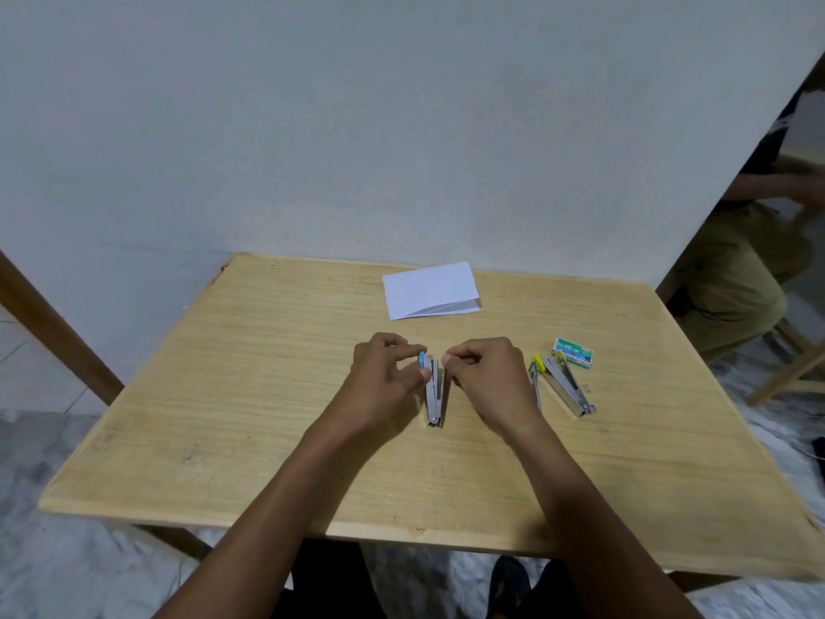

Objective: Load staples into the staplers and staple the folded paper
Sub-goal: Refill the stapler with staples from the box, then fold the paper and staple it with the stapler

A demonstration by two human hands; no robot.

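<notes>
A small metal stapler with a blue cap (433, 393) lies on the wooden table (250, 395), pointing toward me. My left hand (384, 377) grips its far end from the left. My right hand (484, 373) is pinched at the stapler's right side; whether it holds staples I cannot tell. A second metal stapler with yellow caps (563, 386) lies spread open to the right. Behind the yellow stapler sits a green staple box (573, 350). The folded white paper (431, 290) lies near the table's far edge.
A pale wall rises just behind the table. At the far right another person (736, 279) sits on a wooden stool (790, 373). A dark wooden post (53, 332) leans at the left. The floor is marbled grey.
</notes>
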